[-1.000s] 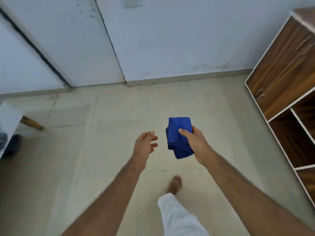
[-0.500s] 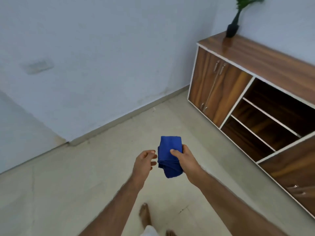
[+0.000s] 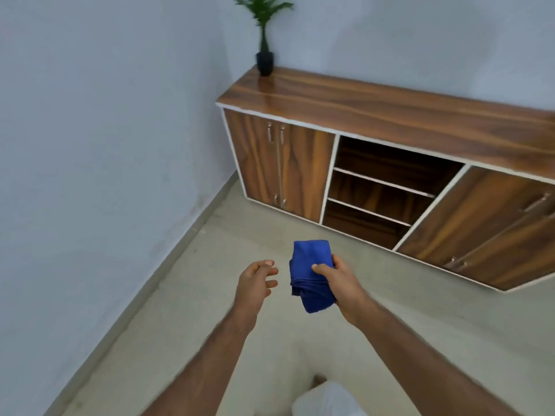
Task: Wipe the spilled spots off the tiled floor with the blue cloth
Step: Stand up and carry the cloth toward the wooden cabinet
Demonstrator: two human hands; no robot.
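A folded blue cloth (image 3: pixel 309 271) is held upright in front of me, well above the beige tiled floor (image 3: pixel 210 310). My right hand (image 3: pixel 339 283) grips it from the right side, thumb across its front. My left hand (image 3: pixel 255 280) hovers just left of the cloth with its fingers loosely apart and holds nothing. No spilled spots show clearly on the floor in this view.
A long wooden cabinet (image 3: pixel 390 163) with doors and open shelves stands along the far wall. A potted plant (image 3: pixel 265 40) sits on its left end. A white wall (image 3: pixel 105 145) runs along the left. My white trouser leg (image 3: pixel 324 400) and foot show at the bottom.
My view has swung to the right, from the door and bare wall to the cabinet and plant. Both hands kept their pose, the right still holding the cloth.
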